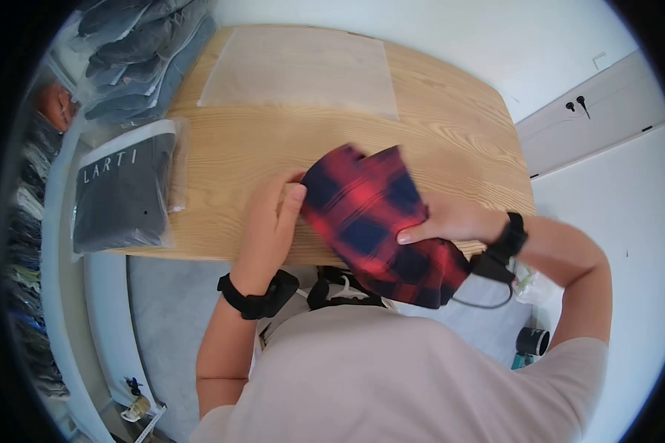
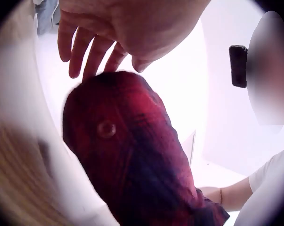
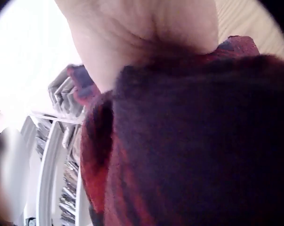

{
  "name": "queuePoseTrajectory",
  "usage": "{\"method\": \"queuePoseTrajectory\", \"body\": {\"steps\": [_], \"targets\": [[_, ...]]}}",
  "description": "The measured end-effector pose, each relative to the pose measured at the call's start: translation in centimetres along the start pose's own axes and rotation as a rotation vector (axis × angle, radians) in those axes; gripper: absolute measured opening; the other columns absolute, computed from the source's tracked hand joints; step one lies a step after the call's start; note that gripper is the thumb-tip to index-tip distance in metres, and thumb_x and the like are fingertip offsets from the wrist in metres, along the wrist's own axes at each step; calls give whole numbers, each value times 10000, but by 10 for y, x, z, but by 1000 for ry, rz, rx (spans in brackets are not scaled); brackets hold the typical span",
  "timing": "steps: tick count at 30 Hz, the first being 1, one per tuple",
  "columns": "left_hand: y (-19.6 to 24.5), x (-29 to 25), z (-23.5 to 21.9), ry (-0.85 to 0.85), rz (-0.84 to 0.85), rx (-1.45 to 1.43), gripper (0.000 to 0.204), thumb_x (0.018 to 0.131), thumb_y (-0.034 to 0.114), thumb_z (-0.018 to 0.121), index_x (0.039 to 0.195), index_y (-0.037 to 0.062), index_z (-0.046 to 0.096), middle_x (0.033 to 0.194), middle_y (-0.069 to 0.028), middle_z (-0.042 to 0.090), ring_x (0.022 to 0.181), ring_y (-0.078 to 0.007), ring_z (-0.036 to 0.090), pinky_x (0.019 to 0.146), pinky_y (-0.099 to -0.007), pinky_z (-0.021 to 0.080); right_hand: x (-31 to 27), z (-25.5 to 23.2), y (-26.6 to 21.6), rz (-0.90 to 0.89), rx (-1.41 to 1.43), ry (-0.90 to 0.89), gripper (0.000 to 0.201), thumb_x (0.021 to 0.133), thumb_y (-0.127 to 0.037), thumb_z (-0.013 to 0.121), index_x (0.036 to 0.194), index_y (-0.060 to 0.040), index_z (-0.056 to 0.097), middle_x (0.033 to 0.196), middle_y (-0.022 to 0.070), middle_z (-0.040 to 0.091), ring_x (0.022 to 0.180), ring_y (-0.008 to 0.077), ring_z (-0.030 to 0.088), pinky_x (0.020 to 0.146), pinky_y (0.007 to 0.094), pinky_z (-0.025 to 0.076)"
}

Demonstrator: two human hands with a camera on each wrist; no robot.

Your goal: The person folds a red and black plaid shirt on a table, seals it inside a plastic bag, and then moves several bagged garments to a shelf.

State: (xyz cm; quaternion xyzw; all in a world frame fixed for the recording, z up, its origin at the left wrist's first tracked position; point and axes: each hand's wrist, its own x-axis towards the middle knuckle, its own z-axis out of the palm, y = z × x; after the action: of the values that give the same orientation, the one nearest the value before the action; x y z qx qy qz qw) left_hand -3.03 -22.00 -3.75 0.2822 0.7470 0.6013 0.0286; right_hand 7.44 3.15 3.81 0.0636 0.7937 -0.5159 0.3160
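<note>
A folded red and navy plaid shirt point(image 1: 369, 214) is held up over the table's front edge, in front of the person's body. My right hand point(image 1: 451, 218) grips its right side, thumb on top and the other fingers hidden under the cloth. My left hand point(image 1: 272, 214) is at the shirt's left end, fingertips right at the edge. In the left wrist view, the fingers of the left hand point(image 2: 128, 28) are loosely extended, and a round button point(image 2: 106, 128) shows on the plaid cloth. Dark cloth fills much of the right wrist view below the right hand point(image 3: 146, 33).
On the wooden table point(image 1: 244, 140) lies a translucent sheet point(image 1: 303, 70) at the back. A bagged dark garment point(image 1: 125, 192) sits at the left, with a stack of bagged clothes point(image 1: 144, 59) behind it. Shelves of packed clothes point(image 1: 29, 244) line the far left.
</note>
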Motion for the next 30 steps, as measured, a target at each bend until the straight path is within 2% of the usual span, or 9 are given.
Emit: {"method": "queuePoseTrajectory", "body": {"steps": [7, 12, 14, 18, 21, 23, 26, 28, 30], "targets": [[9, 44, -38, -97, 146, 584, 382, 887, 204, 551, 1204, -3, 500, 1190, -206, 540, 1111, -361, 495, 958, -405, 383, -47, 28, 18, -369, 1307, 538, 487, 950, -324, 497, 1320, -22, 405, 1267, 140, 527, 1142, 237, 543, 993, 378, 433], [-46, 136, -50, -337, -19, 980, 567, 851, 270, 596, 1306, -14, 413, 1312, -255, 434, 1252, -388, 372, 1033, -453, 321, -34, 28, 131, -852, 1080, 900, 392, 961, -241, 486, 1293, -36, 439, 1221, 87, 538, 1083, 216, 553, 938, 363, 469], [-59, 162, -49, -306, -24, 1018, 542, 850, 290, 581, 1282, -8, 445, 1309, -264, 439, 1263, -398, 363, 1038, -453, 324, -29, 43, 172, -677, 769, 1174, 371, 930, -224, 544, 1252, -52, 477, 1188, 80, 553, 1039, 216, 565, 906, 364, 482], [-138, 192, -45, -248, -152, 840, 483, 869, 340, 530, 1217, 5, 520, 1263, -270, 486, 1236, -398, 403, 1015, -464, 356, -19, 56, 212, -904, 1193, 943, 350, 945, -220, 489, 1260, -69, 453, 1182, 77, 562, 1104, 208, 531, 976, 364, 419], [-76, 168, -8, -372, -201, 1214, 404, 903, 331, 481, 1123, 11, 593, 1128, -248, 587, 1102, -396, 520, 956, -468, 407, -21, 55, 192, -1064, 1573, 739, 378, 898, -241, 591, 1217, -58, 503, 1136, 96, 587, 1035, 242, 573, 896, 391, 495], [-27, 144, 18, -711, 56, 1409, 383, 938, 309, 423, 1035, 6, 636, 987, -219, 645, 952, -364, 601, 890, -454, 447, -19, 56, 194, -1019, 1526, 802, 377, 896, -238, 594, 1214, -57, 506, 1132, 101, 590, 1034, 244, 576, 887, 391, 503], [23, 116, 36, -708, -69, 1184, 333, 899, 287, 497, 993, 3, 643, 944, -268, 629, 931, -387, 594, 830, -430, 464, -17, 55, 209, -1022, 1436, 751, 367, 924, -264, 532, 1231, -68, 484, 1169, 89, 576, 1074, 221, 553, 932, 385, 463], [26, 109, 34, -614, -45, 275, 298, 879, 256, 534, 1015, 12, 636, 941, -241, 641, 932, -384, 595, 833, -429, 464, -16, 56, 212, -1079, 1403, 654, 365, 954, -292, 467, 1251, -80, 458, 1210, 71, 559, 1115, 197, 527, 984, 378, 415], [1, 124, 16, -421, 68, 508, 293, 868, 241, 549, 1028, 9, 630, 955, -224, 645, 939, -383, 592, 837, -432, 460, -16, 57, 211, -1025, 1405, 776, 358, 948, -284, 482, 1246, -87, 464, 1197, 68, 565, 1093, 194, 541, 961, 372, 435]]}}
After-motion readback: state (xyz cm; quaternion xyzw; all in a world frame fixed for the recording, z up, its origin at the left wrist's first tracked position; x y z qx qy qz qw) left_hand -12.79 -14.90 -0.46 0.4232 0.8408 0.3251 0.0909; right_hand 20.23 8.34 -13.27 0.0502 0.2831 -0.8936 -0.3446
